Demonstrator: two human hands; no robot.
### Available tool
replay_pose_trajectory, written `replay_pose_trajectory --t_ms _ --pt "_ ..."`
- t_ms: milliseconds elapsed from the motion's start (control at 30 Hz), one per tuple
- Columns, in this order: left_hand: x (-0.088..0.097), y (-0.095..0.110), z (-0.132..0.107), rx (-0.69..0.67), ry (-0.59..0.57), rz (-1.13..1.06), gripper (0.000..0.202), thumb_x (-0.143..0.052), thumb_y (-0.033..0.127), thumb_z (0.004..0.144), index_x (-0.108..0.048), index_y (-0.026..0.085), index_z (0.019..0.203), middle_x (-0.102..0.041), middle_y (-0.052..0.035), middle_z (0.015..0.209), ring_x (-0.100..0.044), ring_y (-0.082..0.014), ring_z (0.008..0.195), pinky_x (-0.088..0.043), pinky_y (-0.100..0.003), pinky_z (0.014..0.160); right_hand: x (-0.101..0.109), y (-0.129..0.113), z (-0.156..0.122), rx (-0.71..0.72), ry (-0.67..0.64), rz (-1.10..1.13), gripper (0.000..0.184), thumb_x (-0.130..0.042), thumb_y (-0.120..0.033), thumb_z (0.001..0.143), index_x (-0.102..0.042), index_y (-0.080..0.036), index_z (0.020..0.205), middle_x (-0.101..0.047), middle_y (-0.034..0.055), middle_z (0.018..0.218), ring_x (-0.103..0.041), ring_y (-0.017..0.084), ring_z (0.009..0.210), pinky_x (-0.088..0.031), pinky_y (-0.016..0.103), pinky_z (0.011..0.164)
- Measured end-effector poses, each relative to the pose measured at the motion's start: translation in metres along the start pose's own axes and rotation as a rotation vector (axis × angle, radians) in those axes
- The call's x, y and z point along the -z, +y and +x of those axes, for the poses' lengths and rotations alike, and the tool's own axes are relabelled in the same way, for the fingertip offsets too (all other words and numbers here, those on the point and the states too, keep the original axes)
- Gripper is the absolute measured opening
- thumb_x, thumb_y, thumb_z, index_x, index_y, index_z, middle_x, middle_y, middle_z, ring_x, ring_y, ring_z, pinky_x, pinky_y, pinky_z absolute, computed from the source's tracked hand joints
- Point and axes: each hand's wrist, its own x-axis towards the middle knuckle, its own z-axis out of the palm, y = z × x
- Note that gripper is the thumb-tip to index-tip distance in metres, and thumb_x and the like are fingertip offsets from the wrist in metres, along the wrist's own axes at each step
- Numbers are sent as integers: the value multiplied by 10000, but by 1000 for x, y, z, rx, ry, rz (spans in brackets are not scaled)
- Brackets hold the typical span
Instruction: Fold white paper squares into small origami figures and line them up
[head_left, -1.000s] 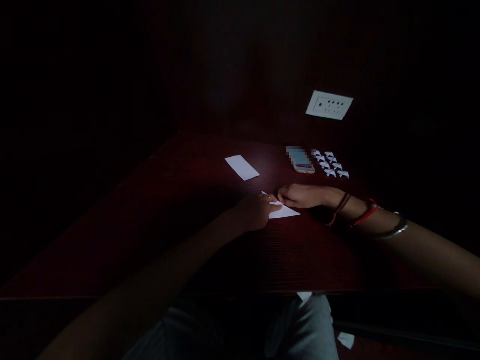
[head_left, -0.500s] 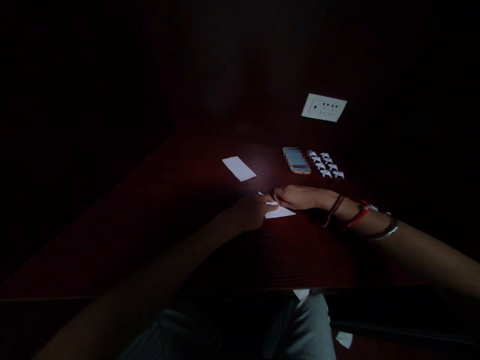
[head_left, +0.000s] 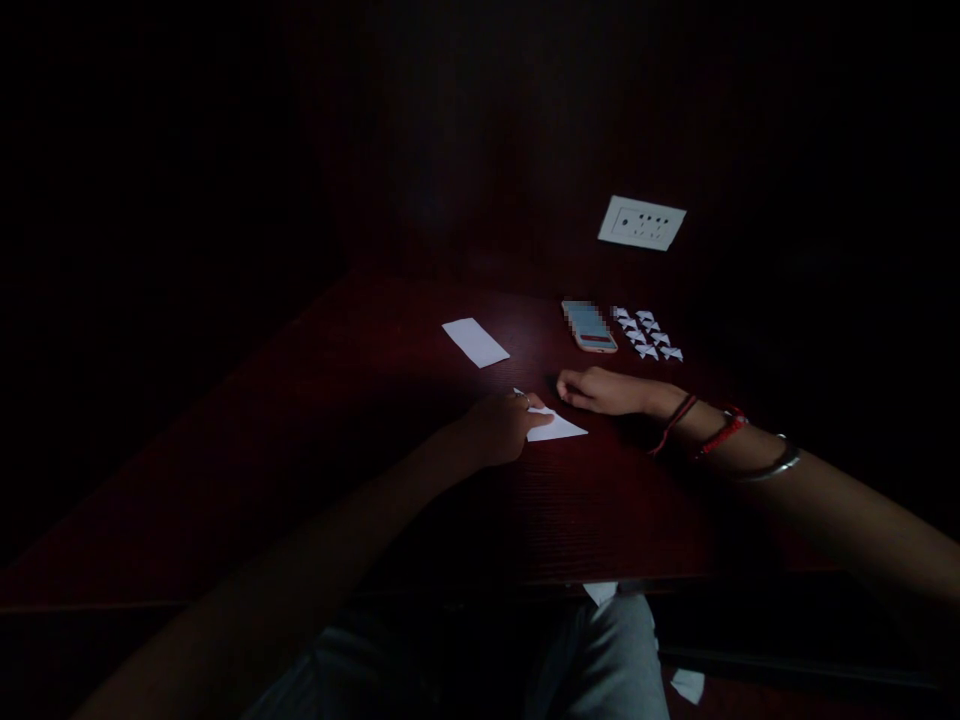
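Note:
A white folded sheet of paper (head_left: pixel 564 429) with a pointed right corner lies on the dark red table. My left hand (head_left: pixel 504 425) is closed on it, the thumb stretched over its surface and a ring on one finger. The hand hides the left part of the sheet. Just beyond and to the right of it is my right hand (head_left: pixel 600 391), apart from the paper, its fingers curled in and nothing visible in them. Bracelets circle that wrist and forearm.
Farther back lies a white rectangular paper (head_left: pixel 476 342). A phone (head_left: pixel 589 326) sits to its right, beside several small folded paper pieces (head_left: pixel 646 336) in two rows. A socket plate (head_left: pixel 643 223) is on the wall. White paper (head_left: pixel 688 686) lies below the table.
My right hand has drawn off the folded paper, slightly to the right. My left hand stays on the sheet. The whole view has shifted slightly.

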Motion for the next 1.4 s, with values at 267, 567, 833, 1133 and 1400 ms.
replay_pose_trajectory --t_ms 267,567,833,1133,1400 --pt "-4 -3 2 -26 27 28 388 -347 99 724 -447 200 1085 -447 -53 1075 -423 -175 925 -350 -308 776 -2 -8 -1 -39 21 166 187 -420 -207 728 -498 -111 869 -551 44 754 -468 87 613 -334 199 549" --pt "-6 -5 1 -28 30 22 376 -324 125 746 -448 197 1094 -447 -61 1063 -425 -174 904 -361 -306 753 1 -18 13 -94 -63 92 198 -441 -162 690 -570 -129 836 -584 32 729 -491 94 612 -336 203 567" --pt "-4 -3 2 -21 28 8 394 -343 107 729 -450 210 1094 -441 -50 1080 -416 -171 928 -356 -300 763 2 -20 19 -83 -117 4 236 -394 -162 714 -581 -114 850 -594 65 756 -481 98 584 -339 209 556" --pt "-4 -5 1 -36 19 6 407 -334 102 727 -430 216 1106 -436 -47 1097 -416 -175 942 -359 -311 764 3 -3 8 -185 -11 97 211 -412 -262 721 -531 -113 810 -554 29 637 -456 85 550 -318 194 513" --pt "-2 -3 1 -29 2 19 385 -331 110 741 -438 212 1096 -426 -45 1114 -409 -177 958 -354 -303 771 -4 -3 6 -136 43 164 163 -437 -205 718 -553 -125 799 -563 21 683 -480 87 587 -330 211 560"
